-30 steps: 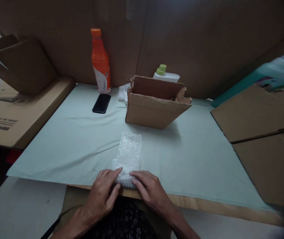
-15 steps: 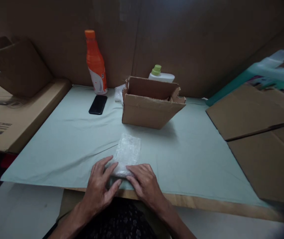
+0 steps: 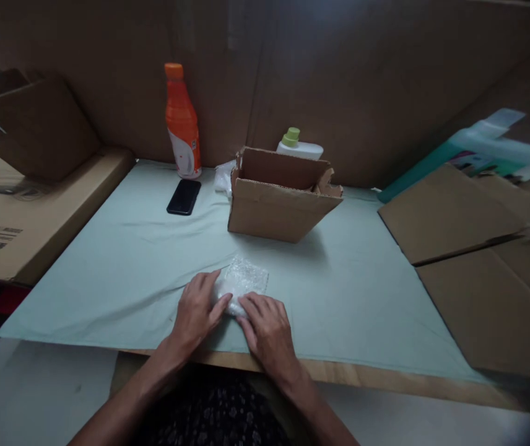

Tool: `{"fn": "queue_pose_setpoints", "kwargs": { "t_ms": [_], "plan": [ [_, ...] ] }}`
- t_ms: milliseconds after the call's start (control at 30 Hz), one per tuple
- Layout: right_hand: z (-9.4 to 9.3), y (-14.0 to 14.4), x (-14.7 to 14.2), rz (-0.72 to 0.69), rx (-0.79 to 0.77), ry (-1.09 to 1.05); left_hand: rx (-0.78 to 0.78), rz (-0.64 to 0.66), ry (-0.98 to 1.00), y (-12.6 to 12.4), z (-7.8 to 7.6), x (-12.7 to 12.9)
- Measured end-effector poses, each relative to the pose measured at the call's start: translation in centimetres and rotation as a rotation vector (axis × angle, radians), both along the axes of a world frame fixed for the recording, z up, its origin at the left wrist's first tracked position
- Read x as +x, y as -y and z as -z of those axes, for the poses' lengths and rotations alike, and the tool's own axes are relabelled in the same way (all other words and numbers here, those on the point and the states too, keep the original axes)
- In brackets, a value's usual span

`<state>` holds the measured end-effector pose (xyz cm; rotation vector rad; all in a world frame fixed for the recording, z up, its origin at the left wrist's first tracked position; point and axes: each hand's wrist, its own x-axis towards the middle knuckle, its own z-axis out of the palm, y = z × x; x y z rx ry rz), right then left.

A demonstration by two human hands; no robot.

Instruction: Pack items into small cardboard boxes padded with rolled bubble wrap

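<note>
A piece of bubble wrap point(image 3: 245, 279) lies on the pale green cloth near the table's front edge, its near end folded into a thicker bundle. My left hand point(image 3: 200, 306) grips the left side of that bundle, thumb on the near edge. On the near right side, my right hand point(image 3: 267, 322) presses with its fingers on top and the thumb in front. Whether anything is wrapped inside I cannot tell. Beyond the hands stands an open cardboard box point(image 3: 278, 207).
A black phone point(image 3: 184, 197) lies before an orange bottle point(image 3: 182, 124). Behind the box are a white bottle with a green cap point(image 3: 298, 147) and crumpled plastic point(image 3: 223, 178). Large cartons flank the table, one at left point(image 3: 42, 210), one at right point(image 3: 488, 297) with a teal bottle point(image 3: 451, 155).
Both hands have moved forward, away from the table edge, with the bubble wrap bundle. The flat stretch of wrap ahead of them is shorter.
</note>
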<state>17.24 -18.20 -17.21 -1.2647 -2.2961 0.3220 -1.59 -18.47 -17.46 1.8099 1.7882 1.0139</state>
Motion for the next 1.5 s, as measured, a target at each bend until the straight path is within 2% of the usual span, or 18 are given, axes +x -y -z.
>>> {"fn": "queue_pose_setpoints", "kwargs": {
  "t_ms": [100, 167, 233, 300, 367, 433, 500, 533, 667, 800, 900, 1033, 1100, 1167, 1267, 1400, 1433, 1500],
  "plan": [
    [0.3, -1.3, 0.2, 0.125, -0.146, -0.282, -0.167, -0.121, 0.470, 2.4, -0.3, 0.2],
    [0.1, -1.4, 0.1, 0.176, -0.315, -0.473, -0.343, -0.091, 0.809, 3.7, -0.7, 0.6],
    [-0.3, -0.8, -0.3, 0.134, -0.498, -0.600, -0.460, -0.004, 1.092, 4.1, -1.2, 1.4],
    [-0.6, 0.1, -0.7, 0.056, -0.604, -0.644, -0.508, 0.025, 1.278, 3.6, -1.7, 2.1],
    [-0.7, 0.8, -0.6, 0.061, -0.549, -0.618, -0.512, -0.009, 1.361, 3.0, -2.0, 2.7],
    [-0.6, 0.9, -0.1, 0.161, -0.399, -0.576, -0.499, -0.031, 1.368, 2.6, -2.2, 3.1],
    [-0.6, 0.6, 0.7, 0.221, -0.350, -0.581, -0.497, -0.026, 1.342, 2.7, -2.0, 3.3],
    [-0.7, 0.4, 1.1, 0.203, -0.394, -0.603, -0.504, -0.016, 1.324, 2.8, -1.8, 3.3],
    [-1.2, -0.2, 1.4, -0.024, -0.663, -0.632, -0.548, 0.058, 1.201, 3.3, -0.6, 3.4],
    [-1.7, -0.8, 1.7, 0.006, -0.555, -0.646, -0.462, 0.206, 0.873, 2.2, -0.8, 2.9],
    [-2.5, -1.7, 3.4, 0.073, -0.503, -0.665, -0.168, 0.262, 0.449, -0.7, -3.4, 1.8],
    [-4.8, -3.7, 6.6, 0.020, -0.561, -0.500, 0.403, 0.215, -0.096, -7.9, -9.6, 1.1],
    [-6.5, -4.8, 8.3, -0.037, -0.535, -0.376, 0.532, 0.184, -0.281, -11.9, -12.1, 1.3],
    [-8.3, -6.1, 10.1, -0.062, -0.449, -0.301, 0.521, 0.178, -0.417, -15.1, -13.2, 1.8],
    [-11.5, -8.4, 12.8, 0.042, -0.189, -0.348, 0.481, 0.239, -0.536, -16.7, -12.1, 2.2],
    [-16.3, -12.1, 14.3, 0.323, 0.164, -0.482, 0.590, 0.262, -0.484, -15.2, -9.2, 2.2],
    [-17.4, -13.2, 14.0, 0.345, 0.214, -0.463, 0.611, 0.255, -0.458, -14.9, -8.8, 2.1],
    [-18.9, -15.6, 12.5, 0.278, 0.237, -0.345, 0.637, 0.247, -0.418, -14.7, -8.4, 2.1]
  ]
}}
